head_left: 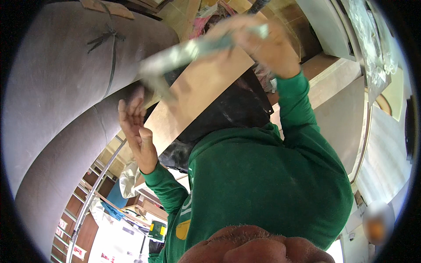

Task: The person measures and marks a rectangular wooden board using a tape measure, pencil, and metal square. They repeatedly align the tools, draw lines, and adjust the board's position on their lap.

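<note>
My right hand (272, 48), blurred by motion, is closed round one end of a long grey-green tool (188, 52). The tool is too smeared to name; a short piece bends down from its far end. It is over a pale wooden board (197, 96), which slants across in front of my body. My left hand (138, 129) is raised beside the board's lower left end. Its fingers are apart, with nothing in them. Black sheeting (228, 105) covers my lap or lies against it, below the board.
Two big grey-brown rolls (79, 48) tied with dark cord fill the left side. A metal ladder (90, 197) leans at the lower left, near a green tub (157, 230). Pale panels (342, 118) and clear plastic wrap (372, 44) stand at the right.
</note>
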### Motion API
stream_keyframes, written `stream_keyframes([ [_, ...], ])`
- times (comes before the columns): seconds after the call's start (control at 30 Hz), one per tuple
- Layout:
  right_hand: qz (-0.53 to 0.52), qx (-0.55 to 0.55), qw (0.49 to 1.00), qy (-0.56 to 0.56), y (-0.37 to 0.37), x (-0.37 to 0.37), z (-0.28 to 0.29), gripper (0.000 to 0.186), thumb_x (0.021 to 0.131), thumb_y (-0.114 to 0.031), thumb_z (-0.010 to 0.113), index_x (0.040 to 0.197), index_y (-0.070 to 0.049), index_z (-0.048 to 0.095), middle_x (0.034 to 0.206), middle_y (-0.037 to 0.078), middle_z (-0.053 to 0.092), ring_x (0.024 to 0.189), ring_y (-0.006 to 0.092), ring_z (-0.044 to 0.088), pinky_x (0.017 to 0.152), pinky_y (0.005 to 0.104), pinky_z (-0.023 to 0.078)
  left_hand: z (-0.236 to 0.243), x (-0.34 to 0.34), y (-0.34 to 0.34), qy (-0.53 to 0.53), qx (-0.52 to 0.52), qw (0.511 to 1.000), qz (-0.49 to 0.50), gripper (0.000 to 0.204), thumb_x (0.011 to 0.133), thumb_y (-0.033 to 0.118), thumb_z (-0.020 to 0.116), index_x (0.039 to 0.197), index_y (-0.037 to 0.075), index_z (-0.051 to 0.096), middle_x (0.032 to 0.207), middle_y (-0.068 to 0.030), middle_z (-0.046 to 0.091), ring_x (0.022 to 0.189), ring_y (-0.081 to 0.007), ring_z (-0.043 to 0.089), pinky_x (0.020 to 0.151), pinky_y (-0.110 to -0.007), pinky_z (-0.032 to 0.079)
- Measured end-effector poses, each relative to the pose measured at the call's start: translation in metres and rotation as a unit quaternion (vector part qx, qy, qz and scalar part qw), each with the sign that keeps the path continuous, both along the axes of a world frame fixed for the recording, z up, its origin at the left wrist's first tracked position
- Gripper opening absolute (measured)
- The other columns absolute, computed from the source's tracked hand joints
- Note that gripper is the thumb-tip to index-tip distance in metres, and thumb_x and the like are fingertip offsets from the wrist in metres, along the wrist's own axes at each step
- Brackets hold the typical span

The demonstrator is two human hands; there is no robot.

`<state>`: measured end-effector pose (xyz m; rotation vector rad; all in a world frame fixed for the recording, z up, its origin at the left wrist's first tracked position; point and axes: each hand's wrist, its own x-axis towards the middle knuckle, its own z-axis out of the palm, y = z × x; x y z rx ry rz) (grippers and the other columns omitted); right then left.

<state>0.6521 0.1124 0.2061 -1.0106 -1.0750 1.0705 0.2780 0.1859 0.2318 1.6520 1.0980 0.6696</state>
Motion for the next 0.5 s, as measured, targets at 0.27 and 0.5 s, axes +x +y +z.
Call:
stream_keyframes([
  [0.27,0.118,-0.029,0.986,-0.111,-0.019,-0.043,-0.021,0.034,0.116,-0.025,0.064,0.139,-0.003,0.072,0.101,0.007,0.076,0.087,0.0158,0.074,0.081,0.0338,0.060,-0.027,-0.041,-0.026,-0.103,-0.217,0.970,0.041,0.044,0.110,0.044,0.073,0.128,0.005,0.062,0.086,-0.0063,0.065,0.078,-0.0199,0.067,0.072,-0.035,0.060],
  [0.5,-0.108,-0.230,0.966,0.034,-0.012,0.053,-0.172,0.035,0.116,-0.031,0.062,0.141,-0.008,0.073,0.105,0.000,0.072,0.094,0.0116,0.069,0.080,0.0274,0.056,-0.096,-0.110,-0.033,-0.055,-0.113,0.970,0.208,0.040,0.117,0.041,0.065,0.089,0.014,0.057,0.063,0.0025,0.046,0.052,-0.0099,0.043,0.048,-0.028,0.034],
])
